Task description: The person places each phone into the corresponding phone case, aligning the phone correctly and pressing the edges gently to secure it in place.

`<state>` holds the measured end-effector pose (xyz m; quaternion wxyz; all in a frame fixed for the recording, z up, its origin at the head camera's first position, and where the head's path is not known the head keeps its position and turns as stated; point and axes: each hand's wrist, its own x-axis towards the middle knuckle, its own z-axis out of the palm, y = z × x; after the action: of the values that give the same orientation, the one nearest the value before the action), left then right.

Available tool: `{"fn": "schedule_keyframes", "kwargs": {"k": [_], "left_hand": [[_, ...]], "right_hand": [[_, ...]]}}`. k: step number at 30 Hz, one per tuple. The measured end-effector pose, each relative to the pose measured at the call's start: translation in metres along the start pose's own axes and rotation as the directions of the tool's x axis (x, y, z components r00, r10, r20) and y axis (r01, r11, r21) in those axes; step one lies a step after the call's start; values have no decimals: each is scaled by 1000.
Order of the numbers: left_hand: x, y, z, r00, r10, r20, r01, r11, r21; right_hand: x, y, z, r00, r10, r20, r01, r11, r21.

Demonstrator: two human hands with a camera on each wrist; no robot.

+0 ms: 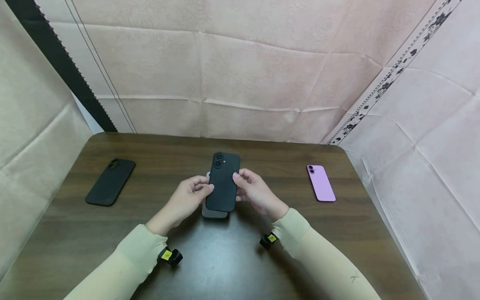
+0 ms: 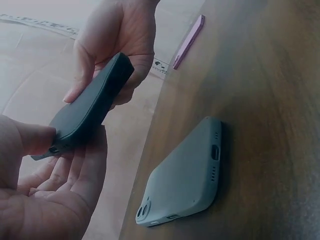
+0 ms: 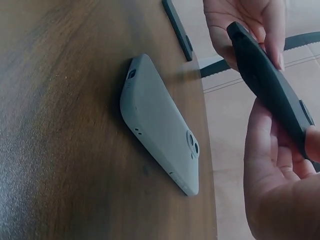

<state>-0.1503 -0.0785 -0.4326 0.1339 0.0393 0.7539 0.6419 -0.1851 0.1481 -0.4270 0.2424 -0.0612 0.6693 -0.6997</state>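
Both hands hold a black phone case (image 1: 223, 187) up over the middle of the table, camera end away from me. My left hand (image 1: 187, 201) pinches its left edge, thumb on the back face and fingers underneath. On the opposite edge, my right hand (image 1: 259, 195) grips it the same way. The left wrist view shows a port cutout at the near end of the case. I cannot tell whether a phone is inside. Below lies a grey phone in a case (image 2: 182, 172), back up, partly hidden by the black case in the head view.
To the left on the wooden table (image 1: 123, 233) lies another black cased phone (image 1: 110, 183), camera side up. A purple phone (image 1: 321, 184) lies back up on the right. Pale cloth (image 1: 243, 75) hangs behind the table and along both sides.
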Motion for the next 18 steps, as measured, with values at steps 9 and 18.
{"fn": "schedule_keyframes", "kwargs": {"k": [9,18], "left_hand": [[-2,3,2,1000,13,23,-13,1000,-5],[1,-1,2,999,-3,51,6,998,-57]], "right_hand": [[0,1,0,1000,-5,-4,5,1000,-19],[0,4,5,999,-19,32,20,999,-47]]}}
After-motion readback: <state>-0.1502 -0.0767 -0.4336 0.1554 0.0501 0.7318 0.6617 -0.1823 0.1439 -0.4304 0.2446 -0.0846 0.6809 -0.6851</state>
